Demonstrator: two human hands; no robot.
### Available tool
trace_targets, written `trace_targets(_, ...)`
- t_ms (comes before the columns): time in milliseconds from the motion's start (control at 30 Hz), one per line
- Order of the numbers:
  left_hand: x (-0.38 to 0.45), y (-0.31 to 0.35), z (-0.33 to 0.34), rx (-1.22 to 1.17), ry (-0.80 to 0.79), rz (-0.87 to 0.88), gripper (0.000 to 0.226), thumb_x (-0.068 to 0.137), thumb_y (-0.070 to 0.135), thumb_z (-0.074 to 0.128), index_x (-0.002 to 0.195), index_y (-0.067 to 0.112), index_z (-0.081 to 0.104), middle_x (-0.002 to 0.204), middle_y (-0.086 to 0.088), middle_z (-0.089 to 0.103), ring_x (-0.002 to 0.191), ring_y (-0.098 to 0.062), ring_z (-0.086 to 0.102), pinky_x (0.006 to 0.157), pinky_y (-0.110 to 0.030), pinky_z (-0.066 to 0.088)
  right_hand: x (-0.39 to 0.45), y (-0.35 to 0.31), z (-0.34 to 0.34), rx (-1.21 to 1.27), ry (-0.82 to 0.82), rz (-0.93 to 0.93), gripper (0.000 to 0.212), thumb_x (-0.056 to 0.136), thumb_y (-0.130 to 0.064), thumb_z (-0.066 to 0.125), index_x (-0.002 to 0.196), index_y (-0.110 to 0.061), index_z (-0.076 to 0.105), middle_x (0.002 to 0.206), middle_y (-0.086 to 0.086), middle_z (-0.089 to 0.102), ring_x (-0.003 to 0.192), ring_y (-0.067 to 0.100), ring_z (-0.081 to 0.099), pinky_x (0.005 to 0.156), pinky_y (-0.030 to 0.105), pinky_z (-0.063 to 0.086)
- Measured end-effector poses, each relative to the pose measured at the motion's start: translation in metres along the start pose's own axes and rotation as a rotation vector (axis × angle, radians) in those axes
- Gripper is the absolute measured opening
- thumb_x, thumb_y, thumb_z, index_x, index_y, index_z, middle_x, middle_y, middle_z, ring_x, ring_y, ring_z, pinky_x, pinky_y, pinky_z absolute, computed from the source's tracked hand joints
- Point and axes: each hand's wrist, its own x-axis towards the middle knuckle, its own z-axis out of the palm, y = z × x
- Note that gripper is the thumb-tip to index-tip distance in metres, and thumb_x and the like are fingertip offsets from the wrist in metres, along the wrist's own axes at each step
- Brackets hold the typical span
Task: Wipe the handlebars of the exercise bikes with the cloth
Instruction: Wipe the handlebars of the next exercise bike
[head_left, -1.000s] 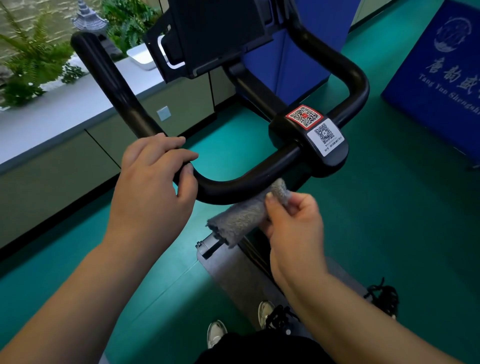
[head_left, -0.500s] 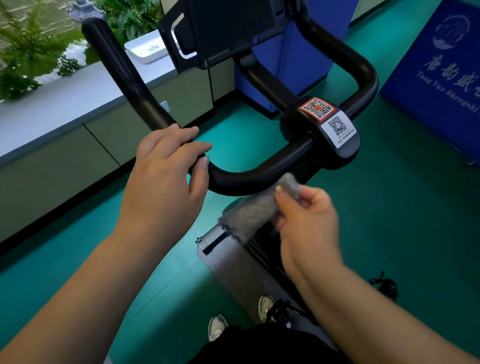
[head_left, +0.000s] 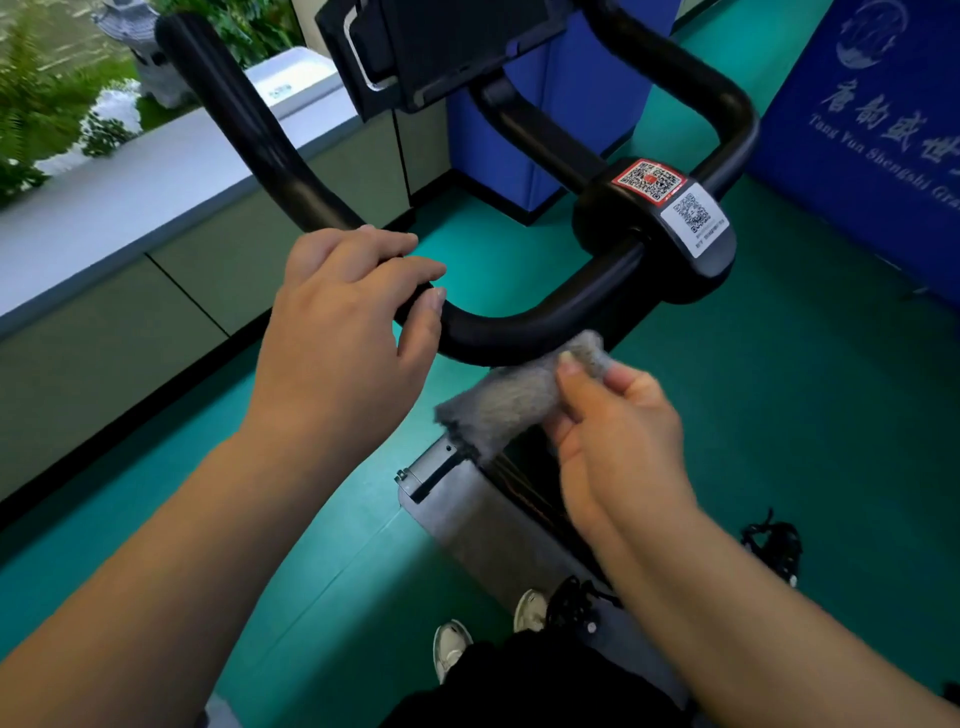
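A black padded handlebar (head_left: 519, 327) of an exercise bike curves across the middle of the view, with two QR stickers on its centre clamp (head_left: 670, 208). My left hand (head_left: 343, 332) grips the left bend of the bar, fingers curled over the top. My right hand (head_left: 613, 441) pinches a grey fluffy cloth (head_left: 509, 400) between thumb and fingers. The cloth's upper end touches the underside of the bar just right of my left hand; its lower end hangs free.
A black console bracket (head_left: 441, 47) sits above the bar. A pale window ledge (head_left: 130, 182) with cabinets runs along the left. Blue panels (head_left: 857, 130) stand at the right on the green floor (head_left: 805, 389). The bike's grey frame (head_left: 478, 519) and my shoes are below.
The view has shifted, so the handlebar sits further right and slightly lower in frame. Both hands keep their holds; the cloth stays against the underside of the bar.
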Motion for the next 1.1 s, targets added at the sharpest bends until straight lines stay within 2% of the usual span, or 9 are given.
trace_targets(100,0.001,0.000,-0.001,-0.007,0.008,-0.011,0.037,0.093,0.037,0.043,0.111,0.021,0.070,0.119,0.005,0.062,0.115,-0.021,0.042,0.101,-0.013,0.019,0.002,-0.002,0.002,-0.012,0.001,-0.005,0.012,0.089,0.003,0.059,0.092,-0.007,0.052,0.088,0.009,0.068,0.072,0.014,0.069,0.063,0.025,0.057)
trace_targets(300,0.003,-0.003,-0.004,0.002,-0.008,0.017,0.036,0.092,0.038,0.044,0.111,0.022,0.070,0.119,0.007,0.063,0.114,-0.019,0.044,0.098,-0.005,0.011,-0.018,0.028,0.011,-0.152,-0.144,0.137,0.012,0.087,0.004,0.060,0.089,-0.006,0.054,0.087,0.013,0.067,0.069,0.015,0.070,0.060,0.023,0.056)
trace_targets(467,0.013,-0.022,-0.015,-0.074,-0.038,0.038,0.027,0.093,0.033,0.050,0.109,0.023,0.069,0.120,0.011,0.062,0.116,-0.015,0.045,0.098,-0.009,0.017,0.001,0.010,0.006,-0.104,-0.014,-0.026,0.017,0.089,0.007,0.055,0.087,-0.009,0.052,0.084,0.009,0.065,0.071,0.015,0.066,0.061,0.023,0.056)
trace_targets(667,0.038,-0.055,-0.020,-0.105,-0.084,0.161,0.024,0.094,0.030,0.051,0.106,0.021,0.070,0.115,0.009,0.064,0.113,-0.019,0.050,0.099,-0.019,0.024,-0.018,0.056,0.037,-0.063,-0.057,0.054,0.015,0.090,0.007,0.055,0.087,-0.007,0.049,0.089,0.018,0.064,0.081,0.025,0.065,0.082,0.037,0.055)
trace_targets(767,0.042,-0.072,-0.020,-0.122,-0.130,0.297,0.028,0.092,0.030,0.050,0.108,0.020,0.070,0.114,0.008,0.065,0.109,-0.020,0.052,0.101,-0.016,0.023,-0.015,0.058,0.038,-0.030,0.061,-0.096,0.021,0.088,0.010,0.054,0.081,-0.009,0.050,0.073,0.006,0.063,0.072,0.017,0.065,0.069,0.030,0.058)
trace_targets(833,0.045,-0.080,-0.020,-0.156,-0.138,0.356,0.028,0.091,0.029,0.051,0.109,0.019,0.070,0.114,0.007,0.065,0.108,-0.021,0.052,0.101,-0.011,0.020,-0.013,0.057,0.034,-0.009,0.144,-0.191,0.022,0.088,0.009,0.054,0.081,-0.011,0.050,0.067,-0.001,0.062,0.071,0.014,0.064,0.070,0.030,0.058)
trace_targets(900,0.048,-0.084,-0.019,-0.191,-0.134,0.393,0.027,0.091,0.028,0.052,0.108,0.018,0.070,0.112,0.007,0.066,0.106,-0.021,0.052,0.100,-0.010,0.020,-0.014,0.065,0.041,0.003,0.175,-0.231,0.022,0.088,0.008,0.056,0.083,-0.012,0.050,0.072,0.001,0.063,0.073,0.015,0.065,0.070,0.031,0.057)
trace_targets(1033,0.054,-0.085,-0.016,-0.239,-0.138,0.479,0.024,0.090,0.024,0.054,0.105,0.015,0.070,0.108,0.003,0.068,0.101,-0.021,0.052,0.098,-0.014,0.024,-0.014,0.091,0.072,0.009,0.127,-0.224,0.023,0.085,0.009,0.060,0.094,-0.012,0.055,0.091,0.015,0.068,0.090,0.029,0.067,0.080,0.041,0.057)
trace_targets(1100,0.056,-0.088,-0.015,-0.254,-0.142,0.491,0.024,0.090,0.023,0.054,0.105,0.014,0.070,0.108,0.003,0.069,0.101,-0.019,0.050,0.097,-0.011,0.022,-0.013,0.092,0.077,0.019,0.133,-0.222,0.024,0.084,0.008,0.061,0.096,-0.012,0.056,0.093,0.015,0.069,0.092,0.029,0.068,0.081,0.042,0.056)
